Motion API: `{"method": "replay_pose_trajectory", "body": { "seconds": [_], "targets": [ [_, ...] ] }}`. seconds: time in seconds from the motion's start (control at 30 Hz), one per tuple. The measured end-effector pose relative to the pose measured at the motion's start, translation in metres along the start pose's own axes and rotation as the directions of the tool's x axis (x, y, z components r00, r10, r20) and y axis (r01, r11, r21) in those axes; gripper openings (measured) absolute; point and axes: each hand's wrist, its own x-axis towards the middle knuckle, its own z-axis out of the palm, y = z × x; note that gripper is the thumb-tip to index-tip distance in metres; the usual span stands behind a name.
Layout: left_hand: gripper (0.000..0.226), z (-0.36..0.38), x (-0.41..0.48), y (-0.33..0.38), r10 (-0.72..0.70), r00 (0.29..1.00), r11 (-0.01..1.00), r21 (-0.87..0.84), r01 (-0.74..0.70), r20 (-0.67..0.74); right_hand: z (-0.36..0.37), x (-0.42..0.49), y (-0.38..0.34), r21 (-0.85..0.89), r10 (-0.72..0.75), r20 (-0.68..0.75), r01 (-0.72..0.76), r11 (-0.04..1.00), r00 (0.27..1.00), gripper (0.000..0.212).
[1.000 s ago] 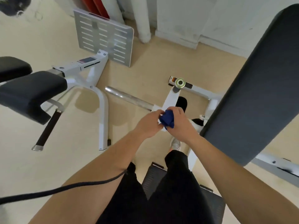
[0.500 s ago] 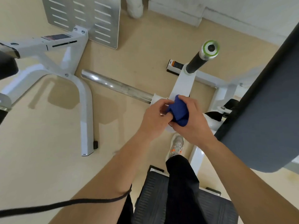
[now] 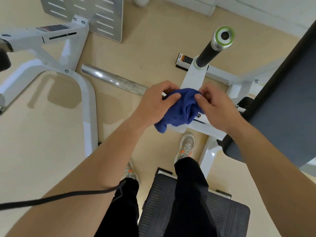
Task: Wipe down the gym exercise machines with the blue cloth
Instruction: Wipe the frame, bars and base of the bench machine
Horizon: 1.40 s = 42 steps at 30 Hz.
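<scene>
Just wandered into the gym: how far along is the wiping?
Nothing visibly wiped can be confirmed. In hand: the left hand and right hand both pinch the bunched blue cloth above the white frame, apparently refolding it. Left: the black handle, chrome bar and grey pad.

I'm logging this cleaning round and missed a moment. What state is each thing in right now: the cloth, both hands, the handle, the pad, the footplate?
blue cloth: bunched, held between both hands, not touching the machine.
left hand: closed on the cloth.
right hand: pinching the cloth's upper edge.
black handle: untouched, pointing up toward the camera.
grey pad: tilted, untouched.
black footplate: one leg over it.
</scene>
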Motion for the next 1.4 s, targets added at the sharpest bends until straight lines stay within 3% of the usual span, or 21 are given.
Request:
{"method": "replay_pose_trajectory", "body": {
  "seconds": [0.13,0.27,0.33,0.43,0.57,0.67,0.73,0.87,0.97,1.1,1.2,1.4],
  "targets": [
    [0.009,-0.007,0.015,0.001,-0.059,0.998,0.998,0.031,0.058,0.016,-0.008,0.003,-0.001,0.155,0.163,-0.029,-0.157,0.975,0.986,0.012],
    [0.009,0.003,0.032,-0.002,-0.086,0.996,0.994,0.066,0.087,-0.015,0.001,0.004,0.009,0.126,0.281,-0.198,-0.260,0.957,0.939,0.013],
    [0.010,0.011,0.040,-0.003,-0.113,0.992,0.992,0.049,0.116,-0.061,0.011,0.003,0.007,0.165,0.235,-0.249,-0.197,0.966,0.940,0.024],
    [0.017,0.013,0.043,-0.003,-0.114,0.985,0.993,0.026,0.118,-0.131,0.019,0.005,0.011,0.149,0.124,-0.138,-0.103,0.983,0.983,0.043],
    [0.020,0.003,0.032,-0.012,0.021,0.997,0.980,0.199,-0.006,-0.074,0.018,0.010,0.024,0.087,0.054,-0.061,-0.048,0.995,0.997,0.060],
    [0.045,0.010,0.023,-0.020,-0.038,0.994,0.986,0.165,0.020,0.106,0.021,0.013,0.026,0.071,0.110,-0.148,-0.100,0.992,0.983,0.042],
    [0.057,0.018,0.022,-0.022,-0.065,0.988,0.984,0.175,0.040,0.141,0.023,0.014,0.025,0.125,0.179,-0.201,-0.156,0.980,0.963,0.028],
    [0.027,0.018,0.024,-0.020,-0.037,0.999,0.983,0.179,0.036,-0.001,0.018,0.013,0.024,0.079,0.164,-0.179,-0.152,0.985,0.970,0.018],
    [0.016,0.008,0.023,-0.009,-0.035,0.998,0.988,0.147,0.043,-0.055,0.013,0.010,0.022,0.221,0.215,-0.148,-0.179,0.959,0.965,0.018],
    [0.019,-0.001,0.032,0.011,-0.033,0.996,0.991,0.133,0.021,0.086,-0.001,0.011,0.017,0.376,0.246,-0.179,-0.165,0.912,0.953,0.020],
    [0.020,-0.003,0.052,0.013,-0.026,0.995,0.988,0.153,0.011,0.098,-0.015,0.015,0.014,0.435,0.251,-0.195,-0.146,0.888,0.948,0.027],
    [0.016,0.008,0.081,0.003,-0.061,0.996,0.946,0.314,0.079,-0.068,-0.027,0.041,0.025,0.144,0.311,-0.197,-0.286,0.947,0.930,0.010]
  ]
}}
